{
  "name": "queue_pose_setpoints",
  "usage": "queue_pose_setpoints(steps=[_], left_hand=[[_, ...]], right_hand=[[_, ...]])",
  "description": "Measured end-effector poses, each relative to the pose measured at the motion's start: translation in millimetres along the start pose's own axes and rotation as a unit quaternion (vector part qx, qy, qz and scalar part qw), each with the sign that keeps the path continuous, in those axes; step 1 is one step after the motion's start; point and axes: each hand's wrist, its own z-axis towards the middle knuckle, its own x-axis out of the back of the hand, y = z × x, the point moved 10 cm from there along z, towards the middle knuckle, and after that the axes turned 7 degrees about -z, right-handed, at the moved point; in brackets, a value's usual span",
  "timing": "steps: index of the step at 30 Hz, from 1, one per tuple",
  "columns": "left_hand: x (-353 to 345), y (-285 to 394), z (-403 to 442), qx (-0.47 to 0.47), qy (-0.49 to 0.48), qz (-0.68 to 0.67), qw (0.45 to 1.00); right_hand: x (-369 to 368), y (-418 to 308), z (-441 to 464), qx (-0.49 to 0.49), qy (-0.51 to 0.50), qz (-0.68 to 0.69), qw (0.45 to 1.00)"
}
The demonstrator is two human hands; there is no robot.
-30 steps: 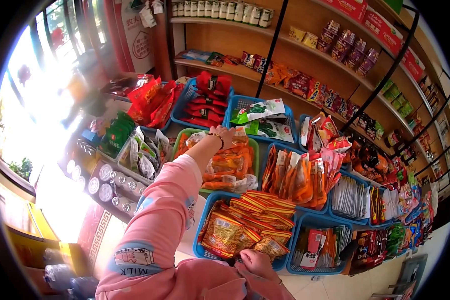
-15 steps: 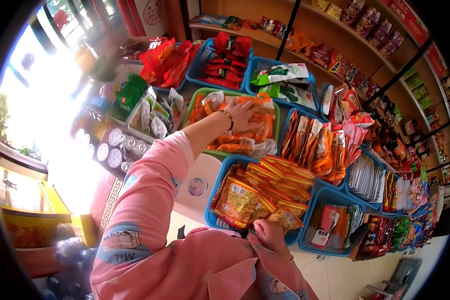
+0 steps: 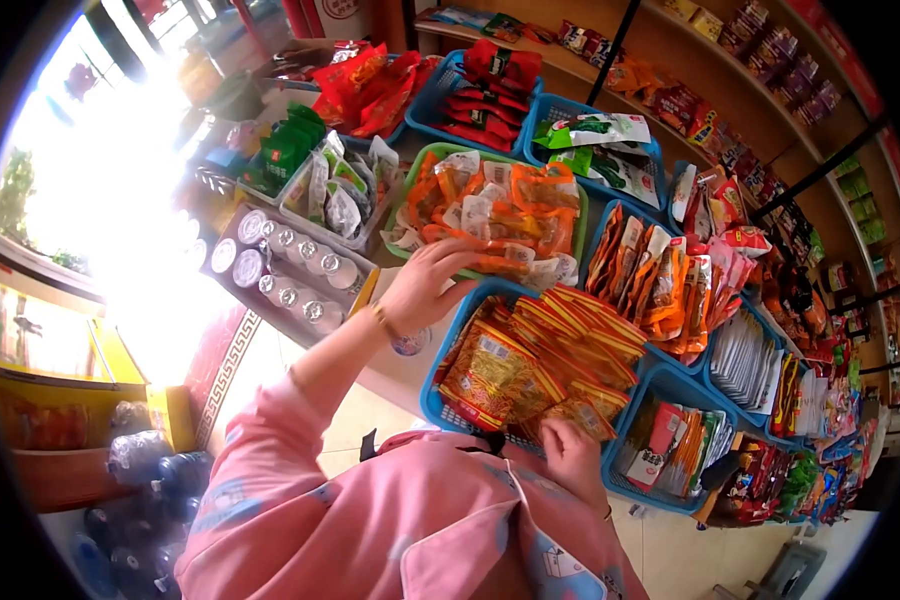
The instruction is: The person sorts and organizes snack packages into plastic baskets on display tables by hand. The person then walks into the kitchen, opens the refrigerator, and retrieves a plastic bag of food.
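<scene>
My left hand (image 3: pixel 432 288), with a bracelet at its wrist, is over the front rim of a green basket (image 3: pixel 398 203). Its fingers are stretched out and hold nothing. Orange snack packets (image 3: pixel 510 215) in clear-and-orange wrapping fill that basket. My right hand (image 3: pixel 572 455) has its fingers curled at the front of a blue basket (image 3: pixel 432 405), against the yellow-and-red snack packets (image 3: pixel 495 375). Whether those fingers grip a packet or the rim is hidden.
Around these stand blue baskets of red packets (image 3: pixel 485 105), green-and-white packets (image 3: pixel 600 130) and brown-orange packets (image 3: pixel 650 275). Lidded cups (image 3: pixel 305 265) sit in a box on the left. Stocked shelves (image 3: pixel 730 110) rise behind; large bottles (image 3: pixel 145 500) stand on the floor.
My left hand has come off the orange packets and drawn back toward me to the basket's front rim. My right hand has shifted slightly right. The view has moved a little.
</scene>
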Motion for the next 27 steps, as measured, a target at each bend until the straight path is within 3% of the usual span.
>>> queue_pose_setpoints(steps=[2,4,7,9,11,12,14,17,20,24,27], left_hand=[[4.1,2.8,-39.5,0.042,0.037,-0.025,0.998],[1.4,13.4,-67.7,0.08,0.059,-0.043,0.994],[-13.5,12.9,-98.3,0.092,0.047,0.007,0.995],[-21.7,-8.6,-117.9,0.153,0.044,0.125,0.979],[-33.6,-32.1,-136.4,0.189,0.012,0.124,0.974],[-37.8,-34.6,-137.5,0.189,-0.008,0.154,0.97],[-20.9,-18.0,-127.4,0.167,0.076,0.071,0.98],[-14.9,21.3,-104.7,0.101,0.09,0.064,0.989],[-57.2,51.1,-89.7,0.067,0.013,0.02,0.997],[-97.9,74.2,-83.9,0.046,-0.084,0.103,0.99],[-106.2,75.1,-70.5,0.051,-0.124,0.122,0.983]], right_hand=[[6.3,12.6,2.7,-0.02,-0.007,-0.004,1.0],[34.3,4.2,9.6,0.025,0.092,-0.081,0.992],[38.0,17.4,9.5,-0.002,0.061,-0.163,0.985],[37.2,28.3,6.2,-0.028,0.05,-0.227,0.972],[25.0,39.8,2.7,-0.029,0.04,-0.205,0.978],[17.3,44.2,-0.8,-0.025,0.032,-0.18,0.983],[5.7,40.1,-5.5,-0.014,0.037,-0.161,0.986],[-11.2,21.0,-9.7,0.05,0.018,-0.159,0.986],[-5.9,21.1,-8.2,0.039,0.024,-0.179,0.983],[9.9,5.5,6.1,0.093,0.047,-0.194,0.975],[23.6,18.1,23.3,0.037,0.031,-0.212,0.976]])
